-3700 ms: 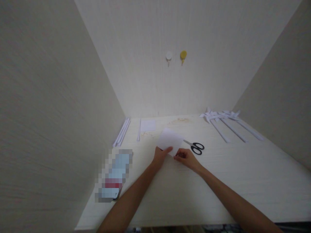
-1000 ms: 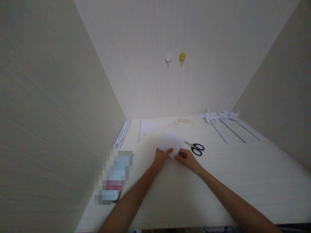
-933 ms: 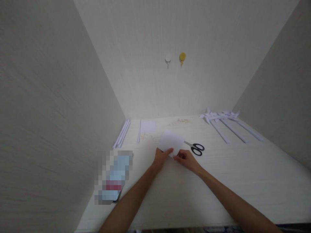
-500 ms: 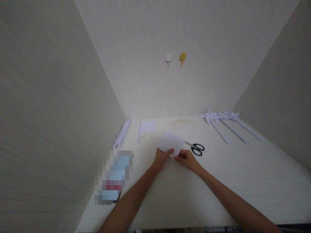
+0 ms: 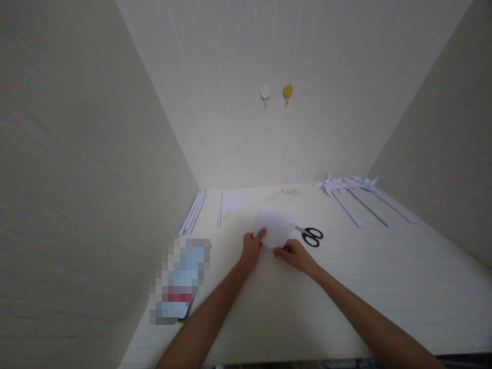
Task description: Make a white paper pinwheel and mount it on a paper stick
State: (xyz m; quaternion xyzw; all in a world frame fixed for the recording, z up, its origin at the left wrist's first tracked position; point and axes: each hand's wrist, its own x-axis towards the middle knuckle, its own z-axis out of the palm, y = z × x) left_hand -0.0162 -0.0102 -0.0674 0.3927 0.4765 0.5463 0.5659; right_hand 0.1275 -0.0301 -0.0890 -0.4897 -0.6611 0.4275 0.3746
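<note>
A square sheet of white paper (image 5: pixel 274 225) is held at a slant above the white table. My left hand (image 5: pixel 251 248) grips its left edge, thumb on top and fingers underneath. At the near corner, my right hand (image 5: pixel 294 253) pinches the paper between thumb and fingers. Just right of the sheet lie black-handled scissors (image 5: pixel 312 236), their blade tips reaching to the paper's edge.
Paper pinwheels (image 5: pixel 346 184) on long white sticks lie at the back right. Rolled paper sticks (image 5: pixel 192 212), another stick (image 5: pixel 220 207) and a paper square (image 5: pixel 234 201) lie back left. A blurred phone (image 5: pixel 184 282) rests beside my left forearm. Thin yellowish strands (image 5: pixel 288 192) lie near the wall.
My left thumb has moved up and left across the paper, away from the near corner. The sheet has turned slightly and now lies flatter at that corner. My right hand stays almost in place.
</note>
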